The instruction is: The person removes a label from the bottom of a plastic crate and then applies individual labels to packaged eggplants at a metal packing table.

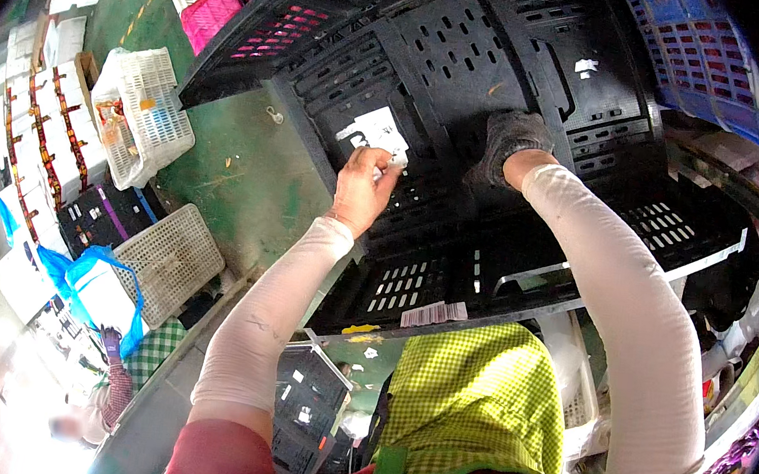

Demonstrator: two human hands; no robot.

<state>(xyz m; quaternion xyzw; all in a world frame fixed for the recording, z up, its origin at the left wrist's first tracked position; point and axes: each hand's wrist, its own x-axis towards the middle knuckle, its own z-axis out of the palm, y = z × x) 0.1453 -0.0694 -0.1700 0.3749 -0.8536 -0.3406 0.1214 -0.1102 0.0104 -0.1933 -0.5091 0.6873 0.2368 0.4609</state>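
A large black plastic crate [442,54] with slotted walls lies open before me. On its inner panel a torn white paper label [378,128] is stuck, with small white scraps around it. My left hand [366,183], bare, pinches the lower edge of that label between thumb and fingers. My right hand [512,147], in a dark grey glove, is inside the crate against its black surface; its fingers are mostly hidden, so its hold is unclear. Another white scrap [586,67] sticks to the panel at the upper right. A barcode label [434,314] is on the near rim.
White baskets [147,119] and stacked white boxes [48,129] stand to the left on the green floor. A blue basket [707,71] is at the upper right. A co-worker's gloved hand [110,341] shows at the lower left, beside a blue bag. Black crates [308,404] stand below.
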